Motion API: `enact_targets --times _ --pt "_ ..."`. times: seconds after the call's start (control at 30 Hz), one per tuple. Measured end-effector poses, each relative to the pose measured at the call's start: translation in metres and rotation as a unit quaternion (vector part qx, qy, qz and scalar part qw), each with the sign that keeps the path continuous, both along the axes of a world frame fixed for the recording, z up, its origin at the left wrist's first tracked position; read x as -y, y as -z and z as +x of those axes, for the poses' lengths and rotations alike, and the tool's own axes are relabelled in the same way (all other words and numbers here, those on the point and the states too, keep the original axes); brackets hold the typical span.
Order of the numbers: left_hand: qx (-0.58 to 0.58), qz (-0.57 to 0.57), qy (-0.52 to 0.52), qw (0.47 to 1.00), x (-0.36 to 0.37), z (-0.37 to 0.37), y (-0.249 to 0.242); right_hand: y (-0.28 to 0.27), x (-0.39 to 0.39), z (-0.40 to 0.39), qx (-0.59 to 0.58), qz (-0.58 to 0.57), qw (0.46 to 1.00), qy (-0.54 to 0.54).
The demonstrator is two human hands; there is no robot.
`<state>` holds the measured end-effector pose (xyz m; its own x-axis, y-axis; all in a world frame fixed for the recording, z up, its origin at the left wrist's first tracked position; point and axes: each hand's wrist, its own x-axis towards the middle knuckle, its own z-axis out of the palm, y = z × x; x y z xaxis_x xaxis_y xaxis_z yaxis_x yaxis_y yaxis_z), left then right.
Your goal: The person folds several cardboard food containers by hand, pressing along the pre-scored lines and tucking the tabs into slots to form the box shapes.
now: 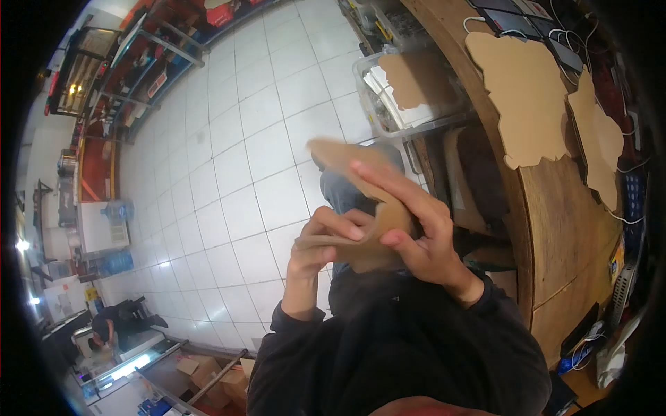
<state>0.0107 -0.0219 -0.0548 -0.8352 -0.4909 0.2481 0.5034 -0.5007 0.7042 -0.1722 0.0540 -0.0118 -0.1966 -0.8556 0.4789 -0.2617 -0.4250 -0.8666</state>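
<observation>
Over my lap, both hands grip a brown cardboard piece (393, 220) that is bent and smeared by motion at its upper end. My left hand (322, 239) pinches its flat lower layers, thumb on top and fingers curled round the edge. Along the other side, my right hand (427, 225) presses its outstretched fingers on the raised part, with the thumb near the fold. To the right, a larger wavy-edged cardboard cutout (524, 97) lies on the wooden table (565, 243). Another cutout (595, 135) rests beside it.
A clear plastic bin (378, 125) with papers and a brown cardboard sheet (416, 80) stands beyond my hands. Phones and white cables (513, 24) lie at the table's far end. White floor tiles (229, 159) stretch leftward, where another person (114, 326) bends down near cardboard boxes (208, 378).
</observation>
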Motion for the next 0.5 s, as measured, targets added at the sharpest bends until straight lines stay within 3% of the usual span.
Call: enact_targets --times 0.07,0.13,0.23,0.3,0.4,0.5 --pt "-0.035 0.005 0.004 0.999 0.0 -0.006 0.005 -0.002 -0.006 0.0 0.06 0.034 0.996 -0.058" --pt "-0.069 0.016 0.007 0.997 -0.003 -0.003 0.015 -0.003 -0.007 0.0 0.035 0.013 0.999 -0.037" --pt "0.029 0.014 -0.032 0.999 -0.006 0.003 0.02 -0.002 -0.01 0.001 0.021 0.0 1.0 -0.017" --pt "0.113 -0.04 -0.139 0.983 -0.01 -0.002 0.009 -0.002 -0.009 0.002 0.033 0.01 0.999 -0.017" --pt "0.199 -0.057 -0.149 0.967 -0.01 0.001 -0.003 0.001 -0.01 0.003 0.039 -0.001 0.999 0.013" --pt "0.299 -0.096 -0.193 0.93 -0.022 -0.016 -0.055 0.003 -0.01 -0.001 0.074 0.006 0.996 0.041"
